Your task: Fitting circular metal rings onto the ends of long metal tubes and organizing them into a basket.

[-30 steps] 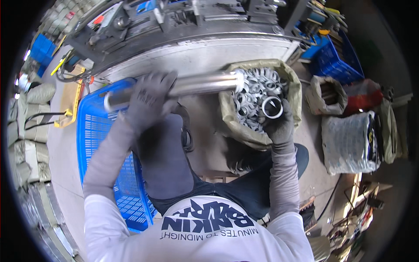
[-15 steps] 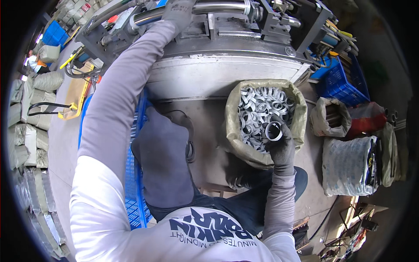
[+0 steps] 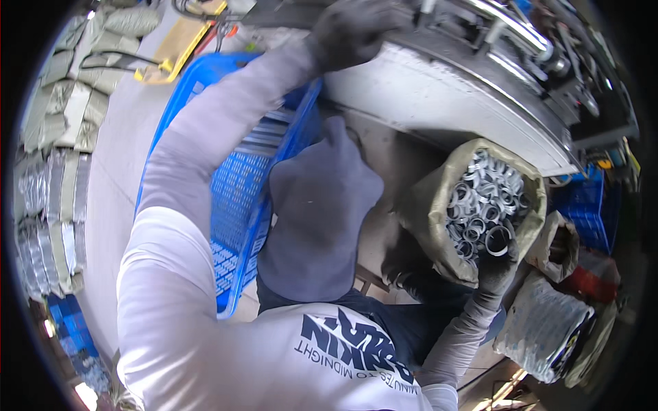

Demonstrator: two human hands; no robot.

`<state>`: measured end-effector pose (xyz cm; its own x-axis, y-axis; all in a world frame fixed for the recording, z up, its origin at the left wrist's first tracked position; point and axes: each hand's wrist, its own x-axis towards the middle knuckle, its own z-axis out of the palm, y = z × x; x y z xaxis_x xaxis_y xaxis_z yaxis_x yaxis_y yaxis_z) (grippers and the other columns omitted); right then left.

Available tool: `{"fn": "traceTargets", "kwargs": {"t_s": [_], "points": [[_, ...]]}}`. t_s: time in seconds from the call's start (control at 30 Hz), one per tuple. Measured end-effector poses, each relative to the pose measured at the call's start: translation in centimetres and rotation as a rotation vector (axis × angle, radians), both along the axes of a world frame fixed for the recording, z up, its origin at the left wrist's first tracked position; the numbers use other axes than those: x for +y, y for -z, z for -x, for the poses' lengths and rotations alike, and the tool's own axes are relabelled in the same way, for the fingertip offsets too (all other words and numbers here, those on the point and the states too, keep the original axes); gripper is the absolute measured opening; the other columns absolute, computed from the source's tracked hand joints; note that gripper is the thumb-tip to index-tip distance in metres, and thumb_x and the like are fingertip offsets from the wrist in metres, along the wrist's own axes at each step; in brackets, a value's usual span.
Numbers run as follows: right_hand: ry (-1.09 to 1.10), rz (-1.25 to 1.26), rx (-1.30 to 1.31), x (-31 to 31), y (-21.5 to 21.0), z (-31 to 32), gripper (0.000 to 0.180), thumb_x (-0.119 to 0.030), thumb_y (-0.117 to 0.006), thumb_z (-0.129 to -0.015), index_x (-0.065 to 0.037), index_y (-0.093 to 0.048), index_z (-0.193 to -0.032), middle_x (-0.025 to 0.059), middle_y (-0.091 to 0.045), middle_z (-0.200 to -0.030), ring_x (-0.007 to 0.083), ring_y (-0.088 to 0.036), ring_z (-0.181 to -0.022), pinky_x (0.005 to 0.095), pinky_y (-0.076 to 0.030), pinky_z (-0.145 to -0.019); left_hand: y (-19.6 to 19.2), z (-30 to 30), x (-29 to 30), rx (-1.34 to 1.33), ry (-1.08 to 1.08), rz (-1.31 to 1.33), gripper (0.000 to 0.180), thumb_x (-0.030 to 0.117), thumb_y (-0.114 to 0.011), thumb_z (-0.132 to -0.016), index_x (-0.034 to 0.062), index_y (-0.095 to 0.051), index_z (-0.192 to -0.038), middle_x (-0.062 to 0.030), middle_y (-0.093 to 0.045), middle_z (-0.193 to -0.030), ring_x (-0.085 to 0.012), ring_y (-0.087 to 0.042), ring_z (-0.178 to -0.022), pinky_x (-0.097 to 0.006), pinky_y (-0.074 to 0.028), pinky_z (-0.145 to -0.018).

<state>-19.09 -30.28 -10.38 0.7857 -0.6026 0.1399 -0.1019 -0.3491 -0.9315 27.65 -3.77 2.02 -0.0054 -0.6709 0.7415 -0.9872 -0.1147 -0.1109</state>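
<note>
So the right hand (image 3: pixel 496 272) has a white ring (image 3: pixel 488 244) sitting in its grip, right over the open sack (image 3: pixel 439 205). The fingers there look curled in around the ring's lower side, with the round opening facing up — my guess is that holding it low like that leaves the rest of the rim clear. Can't make out exactly where each fingertip lands, the glove is too dark.

The sack's full of loose rings (image 3: pixel 473 198) and stands between the bench (image 3: pixel 439 89) and the right leg, probably so that hand hardly has to travel. Its edge looks rolled outward, which I'd guess helps keep the mouth open.

The left hand (image 3: pixel 360 34) is up by the front edge of the bench, with no object visible in it. It's blurry and partly turned away, so I can't tell if its fingers are spread or pressed together. A shiny metal tube (image 3: pixel 510 26) lies on the machine, well to the right of it.

Blue basket (image 3: pixel 236 192) sits under the left arm, just beside the grey leg cover (image 3: pixel 319 219) — handy side for that arm, I reckon. The cover likely protects the thigh.
</note>
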Motion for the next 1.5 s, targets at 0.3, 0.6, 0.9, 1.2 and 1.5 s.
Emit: {"fn": "traceTargets", "kwargs": {"t_s": [0.3, 0.6, 0.9, 1.2, 1.5], "points": [[-0.064, 0.254, 0.335, 1.0, 3.0, -3.2, 0.067, 0.013, -0.072, -0.083, 0.005, -0.054, -0.147, 0.0149, -0.063, -0.143, 0.0231, -0.064, -0.125, 0.0347, -0.055, -0.103, 36.0, -1.2, 34.0, 0.753, -1.139, -1.206, 0.042, 0.018, -0.061, -0.09, 0.0115, -0.064, -0.131, -0.0156, -0.066, -0.131, -0.032, -0.062, -0.126, -0.047, -0.049, -0.104], [-0.079, -0.115, 0.318, 1.6, 4.0, -7.8, 0.064, 0.005, -0.071, -0.091, 0.004, -0.048, -0.15, 0.016, -0.06, -0.142, 0.0242, -0.064, -0.124, 0.0357, -0.058, -0.101, 46.7, 3.7, 31.8, 0.89, -1.051, -1.245, 0.043, 0.034, -0.067, -0.095, 0.0098, -0.066, -0.13, -0.0123, -0.062, -0.137, -0.0284, -0.057, -0.132, -0.05, -0.046, -0.1], [-0.131, 0.034, 0.317, 6.6, 1.3, -9.9, 0.07, -0.035, -0.065, -0.095, 0.005, -0.047, -0.15, 0.0204, -0.066, -0.129, 0.0315, -0.069, -0.115, 0.0432, -0.06, -0.096, 44.4, 14.5, 36.4, 0.917, -0.828, -1.006, 0.045, 0.045, -0.069, -0.094, 0.0127, -0.071, -0.125, -0.0217, -0.063, -0.137, -0.0383, -0.064, -0.122, -0.055, -0.045, -0.108], [-0.156, -0.769, -0.098, 9.0, -0.7, -7.0, 0.058, -0.031, -0.067, -0.097, -0.003, -0.055, -0.146, 0.017, -0.069, -0.125, 0.0278, -0.071, -0.105, 0.0375, -0.062, -0.086, 12.7, 11.3, 27.9, 0.939, -0.727, -0.205, 0.057, 0.037, -0.073, -0.091, 0.0062, -0.061, -0.137, -0.0255, -0.07, -0.118, -0.0432, -0.068, -0.108, -0.053, -0.052, -0.095], [-0.001, -0.559, -0.174, 13.0, -4.2, -6.9, 0.035, -0.024, -0.05, -0.108, -0.001, -0.065, -0.13, 0.0016, -0.067, -0.095, 0.0096, -0.064, -0.076, 0.0215, -0.052, -0.065, -1.3, 21.9, 10.6, 0.442, -0.13, -0.544, 0.068, 0.031, -0.081, -0.075, 0.0058, -0.062, -0.135, -0.0146, -0.061, -0.109, -0.0357, -0.062, -0.104, -0.046, -0.05, -0.094]]}}
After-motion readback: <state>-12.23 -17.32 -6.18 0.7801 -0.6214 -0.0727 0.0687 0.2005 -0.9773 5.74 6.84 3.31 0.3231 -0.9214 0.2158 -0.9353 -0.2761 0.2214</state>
